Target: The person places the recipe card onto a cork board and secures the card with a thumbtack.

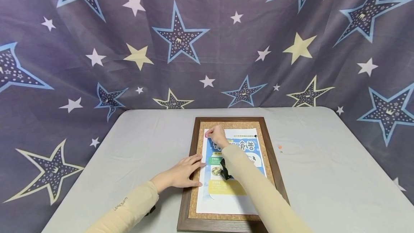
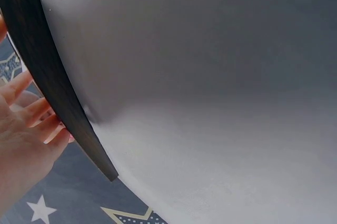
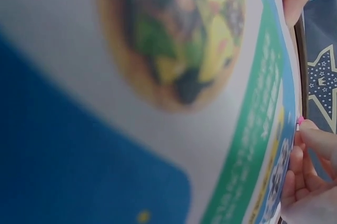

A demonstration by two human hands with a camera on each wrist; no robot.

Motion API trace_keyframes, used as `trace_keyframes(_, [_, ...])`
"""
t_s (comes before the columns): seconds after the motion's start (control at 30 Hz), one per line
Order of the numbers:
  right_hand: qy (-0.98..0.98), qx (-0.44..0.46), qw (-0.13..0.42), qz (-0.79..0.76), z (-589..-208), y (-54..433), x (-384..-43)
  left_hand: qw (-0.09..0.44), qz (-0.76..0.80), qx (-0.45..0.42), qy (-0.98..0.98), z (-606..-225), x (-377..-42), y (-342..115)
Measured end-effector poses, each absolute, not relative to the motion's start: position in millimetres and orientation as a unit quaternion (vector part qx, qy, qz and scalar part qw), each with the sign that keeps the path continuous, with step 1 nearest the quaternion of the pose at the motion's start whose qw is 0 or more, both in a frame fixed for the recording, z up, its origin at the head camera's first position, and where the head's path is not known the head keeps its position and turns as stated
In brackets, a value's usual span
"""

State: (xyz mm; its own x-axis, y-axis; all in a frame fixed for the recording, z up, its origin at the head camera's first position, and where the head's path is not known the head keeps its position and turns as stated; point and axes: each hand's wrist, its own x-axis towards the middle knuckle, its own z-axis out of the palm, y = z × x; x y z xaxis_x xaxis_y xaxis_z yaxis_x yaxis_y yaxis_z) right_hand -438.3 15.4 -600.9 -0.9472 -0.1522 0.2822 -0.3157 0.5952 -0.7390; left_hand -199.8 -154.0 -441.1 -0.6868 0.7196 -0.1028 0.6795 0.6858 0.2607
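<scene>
A paper poster (image 1: 226, 207) with a bowl of food printed on it lies on a cork board (image 1: 193, 200) in a dark wooden frame (image 1: 185, 209). At the poster's upper left corner my right hand (image 1: 218, 136) pinches a pink push pin (image 3: 300, 121) between thumb and finger. How deep the pin's point sits is hidden. My left hand (image 1: 183, 172) rests across the frame's left side, its spread fingertips touching the poster's left edge. A dark round pin (image 1: 256, 136) sits at the poster's upper right corner. The right forearm covers part of the print.
A grey-white cloth covers the table (image 1: 310, 175). To the right of the frame lie a small orange piece (image 1: 280, 147) and a tiny green one (image 1: 281, 151). A star-patterned curtain (image 1: 220, 56) hangs behind the table and along both sides.
</scene>
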Motion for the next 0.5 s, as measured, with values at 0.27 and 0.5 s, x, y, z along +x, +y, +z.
trace_keyframes(0.27, [-0.898,0.117,0.09,0.414,-599.7,14.3,-440.1,0.1,0.101,0.384,0.912,-440.7,-199.8,-154.3])
trace_keyframes(0.5, [-0.903,0.098,0.078,0.41,-674.0,10.0,-502.3,0.098,0.103,0.385,0.912,-441.1,-200.2,-154.7])
